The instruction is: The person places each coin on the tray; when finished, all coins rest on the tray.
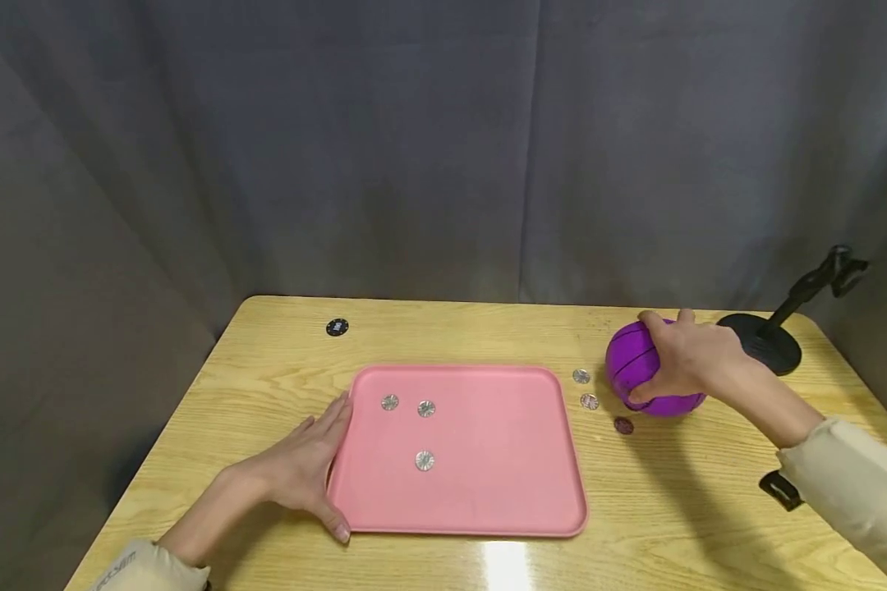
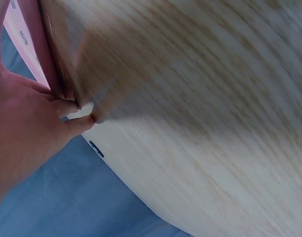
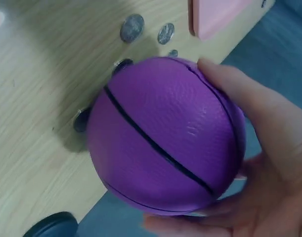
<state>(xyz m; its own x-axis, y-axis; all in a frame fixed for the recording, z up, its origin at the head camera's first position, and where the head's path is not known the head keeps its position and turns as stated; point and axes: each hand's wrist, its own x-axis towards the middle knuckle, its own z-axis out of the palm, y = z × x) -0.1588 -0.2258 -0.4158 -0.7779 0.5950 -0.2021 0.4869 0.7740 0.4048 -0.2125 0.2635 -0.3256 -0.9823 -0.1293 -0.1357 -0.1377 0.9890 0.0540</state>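
Note:
My right hand point(image 1: 683, 357) grips a purple ball point(image 1: 633, 355) with black lines, the thumb and fingers spread round its side. In the right wrist view the ball point(image 3: 163, 136) fills the middle; whether it touches the table cannot be told. Beside it lie silvery coin-like discs point(image 1: 589, 401) and a dark reddish one point(image 1: 624, 425). At the left edge of a pink tray point(image 1: 503, 460), my left hand point(image 1: 299, 468) rests with straight fingers along the rim and the thumb at the near corner. Three silvery discs point(image 1: 425, 460) lie in the tray. The left wrist view shows the left hand point(image 2: 32, 116) against the tray's side.
A black stand point(image 1: 765, 341) with a slanted arm is at the table's back right. One black chip point(image 1: 337, 327) lies near the back left edge. A small black object point(image 1: 781, 490) sits beside the right sleeve. Grey curtain point(image 1: 414, 164) hangs behind the wooden table point(image 1: 251, 377).

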